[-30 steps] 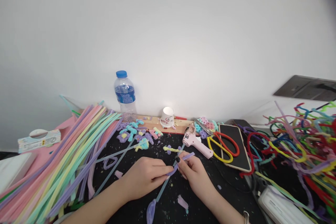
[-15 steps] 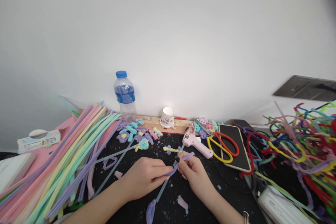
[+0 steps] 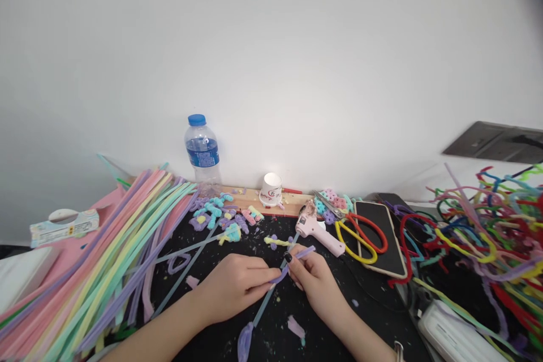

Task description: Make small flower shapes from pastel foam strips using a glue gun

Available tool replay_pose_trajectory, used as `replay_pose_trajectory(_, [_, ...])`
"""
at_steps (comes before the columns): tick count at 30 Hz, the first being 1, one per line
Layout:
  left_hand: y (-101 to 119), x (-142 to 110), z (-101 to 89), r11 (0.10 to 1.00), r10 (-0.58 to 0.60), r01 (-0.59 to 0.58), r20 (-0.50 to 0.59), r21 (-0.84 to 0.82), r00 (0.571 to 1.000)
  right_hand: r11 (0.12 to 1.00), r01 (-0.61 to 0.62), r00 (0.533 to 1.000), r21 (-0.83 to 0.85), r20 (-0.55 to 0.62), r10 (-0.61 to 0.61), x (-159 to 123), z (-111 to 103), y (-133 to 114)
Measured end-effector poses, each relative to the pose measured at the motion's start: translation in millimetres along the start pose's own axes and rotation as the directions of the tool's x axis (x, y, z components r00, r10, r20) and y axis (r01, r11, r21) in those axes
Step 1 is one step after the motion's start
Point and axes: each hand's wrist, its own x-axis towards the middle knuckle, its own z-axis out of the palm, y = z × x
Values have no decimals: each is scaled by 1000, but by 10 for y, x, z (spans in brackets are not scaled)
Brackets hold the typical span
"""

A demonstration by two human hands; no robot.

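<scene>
A short purple pipe cleaner [image 3: 306, 253] is pinched between my two hands, its free end sticking up to the right. My left hand [image 3: 240, 281] grips its left end with thumb and fingers. With dark-nailed thumb and fingers, my right hand [image 3: 314, 277] holds it farther along. Below both hands a translucent bluish stick [image 3: 263, 306] runs diagonally, its upper end reaching the pink glue gun [image 3: 318, 231]. A purple fuzzy loop [image 3: 245, 341] sits at the stick's lower end. Fingertips hide part of the pipe cleaner.
Bundled pastel pipe cleaners [image 3: 123, 254] lie at left, tangled colourful ones [image 3: 487, 237] at right. Fuzzy flowers [image 3: 214, 212], a water bottle [image 3: 202, 153], a paper cup [image 3: 271, 189], scissors [image 3: 358, 241] and a phone [image 3: 388, 243] stand or lie behind the hands. A white power strip [image 3: 456, 334] is front right.
Almost nothing differs. Both hands keep their hold on the purple pipe cleaner, and the whole view has shifted very slightly.
</scene>
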Motion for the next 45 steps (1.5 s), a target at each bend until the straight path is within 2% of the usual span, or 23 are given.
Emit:
replay_pose_trajectory(17, [-2, -4, -1, 1000, -9, 9, 49, -1, 999, 1000, 3, 1000, -4, 8, -3, -2, -3, 3])
replay_pose_trajectory(45, [2, -1, 2, 1000, -2, 1, 67, 23, 998, 1000, 23, 1000, -20, 19, -23, 0, -15, 58])
